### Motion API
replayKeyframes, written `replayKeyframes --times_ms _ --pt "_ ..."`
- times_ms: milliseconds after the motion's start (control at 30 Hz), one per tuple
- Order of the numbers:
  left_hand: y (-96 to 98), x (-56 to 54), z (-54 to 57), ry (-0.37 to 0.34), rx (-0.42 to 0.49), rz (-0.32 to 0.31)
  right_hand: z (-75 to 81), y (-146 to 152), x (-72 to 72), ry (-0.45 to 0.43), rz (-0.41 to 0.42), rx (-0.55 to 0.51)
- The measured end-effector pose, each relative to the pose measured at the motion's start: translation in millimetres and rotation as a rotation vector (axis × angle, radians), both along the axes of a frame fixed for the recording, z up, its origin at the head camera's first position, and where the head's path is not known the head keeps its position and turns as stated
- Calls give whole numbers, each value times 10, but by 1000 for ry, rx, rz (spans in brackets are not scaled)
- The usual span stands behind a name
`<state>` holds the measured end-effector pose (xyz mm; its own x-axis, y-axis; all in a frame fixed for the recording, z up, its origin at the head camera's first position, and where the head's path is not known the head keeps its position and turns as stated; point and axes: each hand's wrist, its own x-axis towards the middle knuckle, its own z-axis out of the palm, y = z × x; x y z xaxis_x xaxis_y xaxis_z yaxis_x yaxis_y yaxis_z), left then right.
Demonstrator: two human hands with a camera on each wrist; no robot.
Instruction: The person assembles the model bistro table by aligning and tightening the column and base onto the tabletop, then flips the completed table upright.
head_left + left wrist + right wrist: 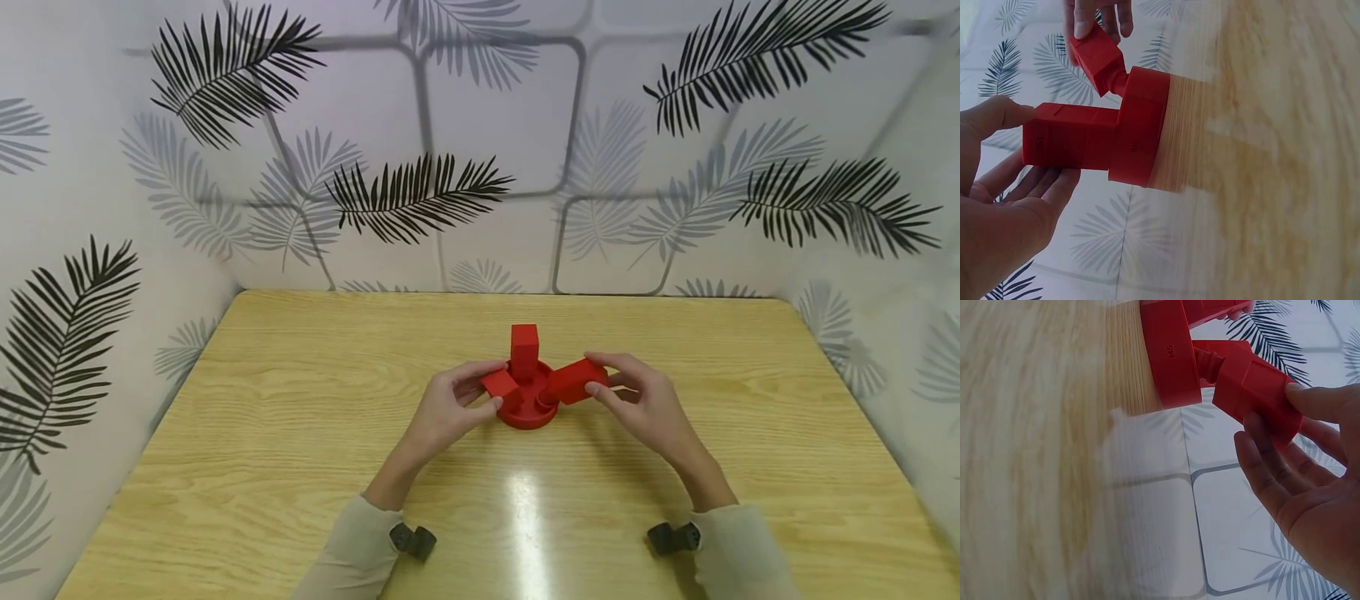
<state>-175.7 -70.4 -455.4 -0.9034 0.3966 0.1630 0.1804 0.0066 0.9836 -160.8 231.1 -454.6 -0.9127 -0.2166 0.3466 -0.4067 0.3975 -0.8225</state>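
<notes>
A round red base (525, 419) with a raised rim sits on the table. My left hand (442, 412) grips a red square-sided block (501, 387) between thumb and fingers; in the left wrist view this block (1069, 136) meets the base. With thumb and fingertips, my right hand (648, 408) holds another red block (576, 382), tilted outward to the right. Its ridged neck (1208, 365) reaches the inside of the base in the right wrist view. A third red block (524, 343) stands upright at the base's far side, untouched by either hand.
The wood-grain table (315, 400) carries the base near its middle. Behind it rises a leaf-patterned backdrop (495, 125), which also covers both sides. Each sleeve cuff has a small black device (412, 541) strapped to it.
</notes>
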Motion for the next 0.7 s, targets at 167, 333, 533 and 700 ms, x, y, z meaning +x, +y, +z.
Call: replayKeyframes --times_ms 167,333,533,700 --pt "-5 -7 13 11 -20 -1 30 -29 11 34 12 7" --pt "-4 -9 22 11 -32 2 62 -50 28 44 43 5" --pt "-7 -3 17 16 -36 7 57 -76 24 45 27 9" --pt "-8 1 24 19 -35 8 42 -105 15 68 51 -17"
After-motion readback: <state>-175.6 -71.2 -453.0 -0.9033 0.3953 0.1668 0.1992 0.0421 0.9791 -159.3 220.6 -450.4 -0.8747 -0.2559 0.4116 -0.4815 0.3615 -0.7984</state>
